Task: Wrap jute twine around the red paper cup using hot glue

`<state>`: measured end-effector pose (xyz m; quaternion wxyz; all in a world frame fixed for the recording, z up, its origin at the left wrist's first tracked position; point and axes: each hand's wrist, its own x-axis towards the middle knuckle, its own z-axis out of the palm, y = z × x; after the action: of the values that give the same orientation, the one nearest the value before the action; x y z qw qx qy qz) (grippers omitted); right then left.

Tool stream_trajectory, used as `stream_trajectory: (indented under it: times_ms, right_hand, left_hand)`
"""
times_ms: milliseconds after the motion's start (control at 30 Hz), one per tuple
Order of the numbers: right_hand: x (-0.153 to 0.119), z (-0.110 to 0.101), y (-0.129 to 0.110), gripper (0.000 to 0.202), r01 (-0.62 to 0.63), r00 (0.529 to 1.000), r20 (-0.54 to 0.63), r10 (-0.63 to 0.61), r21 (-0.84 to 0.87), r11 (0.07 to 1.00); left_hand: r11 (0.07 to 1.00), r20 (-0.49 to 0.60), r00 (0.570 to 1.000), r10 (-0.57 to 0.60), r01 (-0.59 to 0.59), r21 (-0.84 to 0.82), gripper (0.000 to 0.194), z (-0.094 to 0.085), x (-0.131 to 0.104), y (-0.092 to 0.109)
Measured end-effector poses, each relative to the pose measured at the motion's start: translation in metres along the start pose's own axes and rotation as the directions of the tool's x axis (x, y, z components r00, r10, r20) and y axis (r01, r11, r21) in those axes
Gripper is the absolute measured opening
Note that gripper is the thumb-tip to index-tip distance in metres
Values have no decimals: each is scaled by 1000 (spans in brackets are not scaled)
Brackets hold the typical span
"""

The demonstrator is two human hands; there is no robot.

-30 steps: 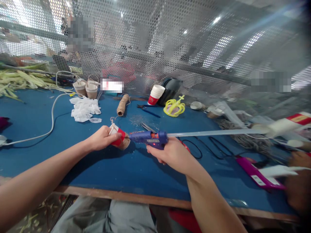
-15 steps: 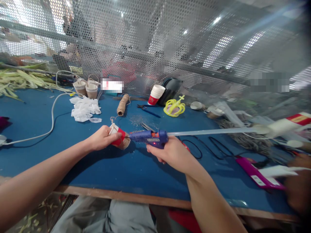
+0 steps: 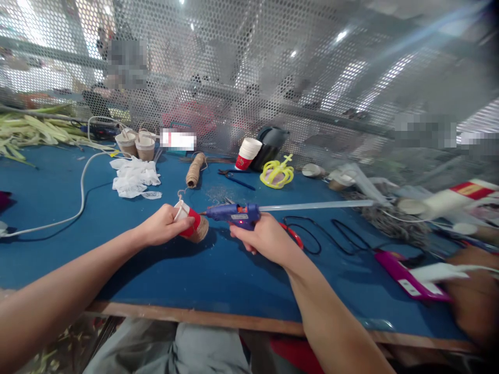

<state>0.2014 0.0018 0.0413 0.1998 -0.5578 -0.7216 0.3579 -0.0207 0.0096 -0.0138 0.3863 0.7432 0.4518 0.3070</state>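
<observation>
My left hand is closed round a red and white paper cup, tilted, its lower end wrapped in brown twine. A strand of twine runs from the cup up toward the twine roll behind it. My right hand grips a blue glue gun with a small red light lit. The gun's nozzle points left, at the side of the cup near the edge of the twine. A long clear glue stick sticks out of the gun's back.
Behind lie white gloves, two twine-wrapped cups, pliers, stacked cups and a yellow crown. Black cable and a magenta device are at right, near another person's arm. Husks lie far left.
The glue gun and my right hand have moved slightly left and up. The cup has turned a little, so more of its twine wrapping shows.
</observation>
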Motion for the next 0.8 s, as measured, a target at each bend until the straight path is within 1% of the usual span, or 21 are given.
stream_trajectory:
  times_ms: [67, 167, 233, 267, 300, 333, 367, 433, 500, 600, 700, 800]
  right_hand:
    - [2, 1, 2, 16, 5, 1000, -5, -4, 34, 999]
    - [8, -2, 7, 16, 30, 999, -27, -26, 168, 985]
    - [18, -8, 12, 17, 45, 996, -90, -24, 239, 970]
    - [25, -12, 16, 18, 41, 989, -147, -6, 238, 971]
    - [32, -16, 20, 18, 42, 977, -215, 6, 219, 975]
    - [40, -20, 25, 19, 18, 963, -270, 27, 163, 986]
    - [47, -24, 30, 18, -42, 940, -334, 66, 80, 996]
    - [63, -30, 40, 20, -98, 927, -362, 96, 14, 995]
    - [75, -33, 50, 27, -142, 922, -369, 118, -38, 989]
    - [87, -33, 58, 33, -199, 913, -383, 138, -123, 972]
    - [90, -31, 53, 28, -190, 909, -406, 95, -200, 961]
    - [83, -22, 31, 24, -111, 918, -398, 1, -254, 961]
  left_hand:
    - [1000, -2, 1000, 9, -9, -6, 36, 0, 0, 0]
    - [1000, -28, 999, 21, -21, 1, 36, 0, 1, 1]
    - [1000, -39, 999, 27, -27, -3, 37, 1, 1, 1]
    - [1000, -47, 999, 25, -26, -6, 37, 1, 1, 2]
    - [1000, -54, 998, 25, -26, -11, 37, 1, 1, 3]
    - [1000, -59, 998, 25, -26, -15, 37, 1, 1, 3]
    - [999, -63, 998, 27, -28, -17, 37, 1, 1, 4]
    - [999, -62, 997, 35, -36, -19, 37, 2, 0, 6]
    - [999, -63, 997, 42, -43, -17, 37, 3, 0, 6]
    - [998, -70, 996, 53, -54, -14, 37, 3, -1, 6]
    - [997, -60, 995, 76, -75, 8, 37, 3, -1, 8]
    - [996, -39, 995, 88, -87, 33, 36, 3, -2, 12]
